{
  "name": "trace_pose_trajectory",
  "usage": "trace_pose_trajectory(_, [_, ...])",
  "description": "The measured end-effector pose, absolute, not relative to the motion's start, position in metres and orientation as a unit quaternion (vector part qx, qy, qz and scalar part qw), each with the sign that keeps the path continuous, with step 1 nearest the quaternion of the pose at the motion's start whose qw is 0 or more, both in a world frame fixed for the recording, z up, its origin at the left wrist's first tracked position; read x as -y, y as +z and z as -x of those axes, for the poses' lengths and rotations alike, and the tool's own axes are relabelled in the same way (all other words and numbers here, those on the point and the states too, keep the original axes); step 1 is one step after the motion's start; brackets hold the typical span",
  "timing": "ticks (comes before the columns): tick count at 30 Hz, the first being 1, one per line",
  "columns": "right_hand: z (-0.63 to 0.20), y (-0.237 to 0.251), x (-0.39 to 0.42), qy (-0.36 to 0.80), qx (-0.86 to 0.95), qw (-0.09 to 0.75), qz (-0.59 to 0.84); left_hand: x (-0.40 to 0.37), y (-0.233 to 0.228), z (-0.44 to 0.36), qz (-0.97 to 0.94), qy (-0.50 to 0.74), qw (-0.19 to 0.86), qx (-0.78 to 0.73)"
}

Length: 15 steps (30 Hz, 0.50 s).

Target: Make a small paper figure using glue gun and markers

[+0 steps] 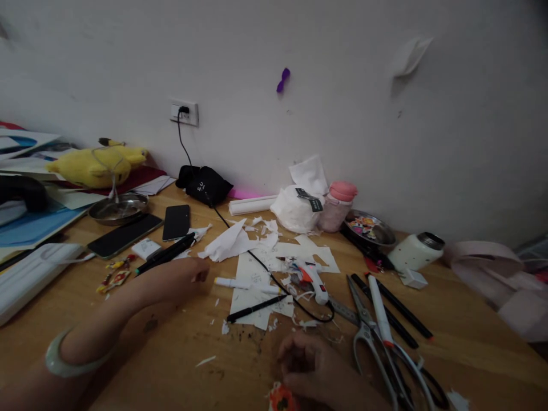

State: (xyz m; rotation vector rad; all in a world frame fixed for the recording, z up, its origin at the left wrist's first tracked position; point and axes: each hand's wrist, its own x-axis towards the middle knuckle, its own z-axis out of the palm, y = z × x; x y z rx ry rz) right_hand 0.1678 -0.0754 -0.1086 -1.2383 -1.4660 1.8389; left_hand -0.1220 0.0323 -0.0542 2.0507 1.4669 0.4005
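The left hand [188, 274] lies stretched across the wooden table [471, 354], fingers loosely curled and grasping nothing, its fingertips just beside the white marker [233, 283]. That marker lies flat, its long axis running left to right, one end toward the hand. The right hand [314, 365] rests curled low on the table, touching an orange scrap [281, 399]; whether it grips it I cannot tell. Outward lie one glue gun [311, 278], one pair of scissors [377, 337], two phones [176, 222] and scattered paper cuttings [261, 274].
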Motion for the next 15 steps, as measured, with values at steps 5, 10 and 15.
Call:
trace_pose_trajectory(5, [-0.165,-0.112,0.074,0.689,0.525,0.258,0.428,-0.039,-0.054,0.115,-0.829,0.067,0.257,-0.492])
trace_pose_trajectory(10, [-0.163,-0.126,0.076,0.696,0.511,0.256,0.435,-0.048,-0.060,0.115,-0.823,0.108,0.245,-0.502])
trace_pose_trajectory(15, [-0.162,-0.125,0.077,0.690,0.523,0.256,0.430,-0.050,-0.063,0.113,-0.772,0.188,0.330,-0.510])
